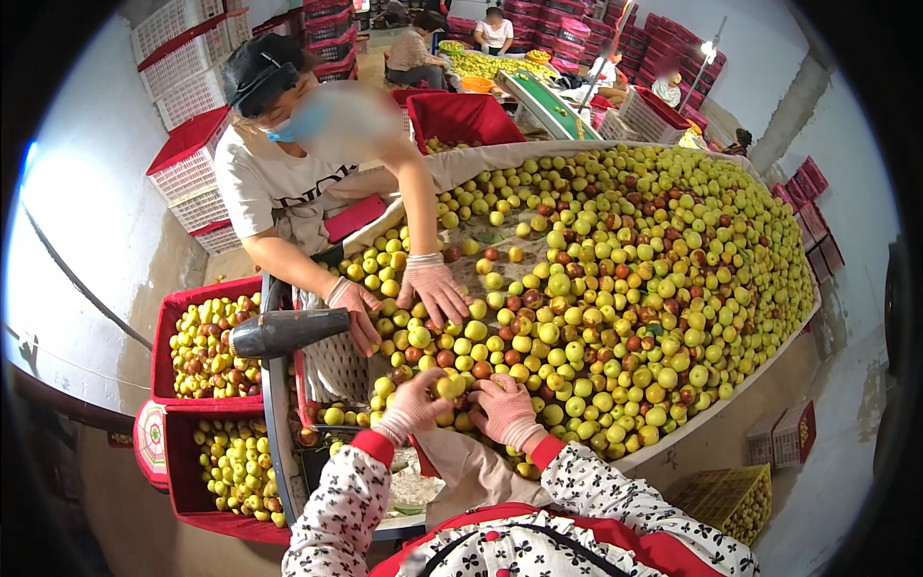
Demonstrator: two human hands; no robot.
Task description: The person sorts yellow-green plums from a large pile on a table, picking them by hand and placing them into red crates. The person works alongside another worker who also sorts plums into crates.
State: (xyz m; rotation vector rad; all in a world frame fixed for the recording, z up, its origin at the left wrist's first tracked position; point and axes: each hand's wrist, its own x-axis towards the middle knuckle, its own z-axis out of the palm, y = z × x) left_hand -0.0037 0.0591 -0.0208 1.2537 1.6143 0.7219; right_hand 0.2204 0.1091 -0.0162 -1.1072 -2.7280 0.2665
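Green-yellow and reddish-brown jujubes (pixel 635 298) cover a large cloth-lined sorting table. My left hand (pixel 413 408), in a pale striped glove, is at the near left of the heap, its fingers closed around a yellow-green jujube (pixel 448 387). Just beside it, my right hand (pixel 506 412), in a matching glove, rests on the fruit with its fingers extended leftward; I see nothing gripped in it. Left of my hands is a white perforated basket (pixel 335 371) at the table's end.
Across from me a co-worker's gloved hands (pixel 433 288) reach into the same heap. A black tapered tube (pixel 288 333) juts over the table's left rim. Red-lined crates of jujubes (pixel 216 346) stand at the left, a yellow crate (pixel 731 500) at the lower right. More people work behind.
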